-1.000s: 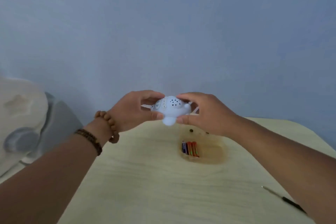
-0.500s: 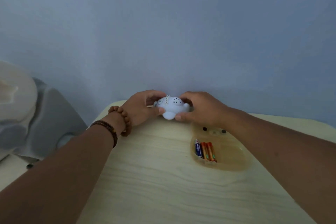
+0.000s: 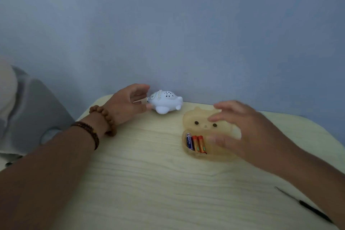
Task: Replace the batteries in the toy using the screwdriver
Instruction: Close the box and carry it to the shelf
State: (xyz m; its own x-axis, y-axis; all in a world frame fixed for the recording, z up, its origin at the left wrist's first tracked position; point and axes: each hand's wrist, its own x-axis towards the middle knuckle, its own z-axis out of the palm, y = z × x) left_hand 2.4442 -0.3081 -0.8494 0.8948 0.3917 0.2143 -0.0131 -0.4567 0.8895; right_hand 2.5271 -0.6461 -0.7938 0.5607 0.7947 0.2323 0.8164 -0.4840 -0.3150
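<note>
The white airplane-shaped toy (image 3: pixel 165 102) rests on the pale wooden table (image 3: pixel 149 183) near its far edge. Just left of the toy, my left hand (image 3: pixel 127 104) has its fingers spread and its thumb tip touches or nearly touches the toy's nose. My right hand (image 3: pixel 248 132) hovers open over a translucent yellow cat-face tray (image 3: pixel 199 119); it is blurred and holds nothing. Three batteries (image 3: pixel 196 143), one blue and two orange, lie at the tray's left side. A thin black-handled screwdriver (image 3: pixel 306 206) lies at the table's near right, partly hidden by my right forearm.
A blue-grey wall stands right behind the table's far edge. A grey and white padded shape (image 3: pixel 24 110) sits off the table's left edge. Beaded bracelets (image 3: pixel 99 123) circle my left wrist.
Both hands lowered the toy from mid-air to the table's far edge and released it. My right hand then moved right and nearer, over the tray.
</note>
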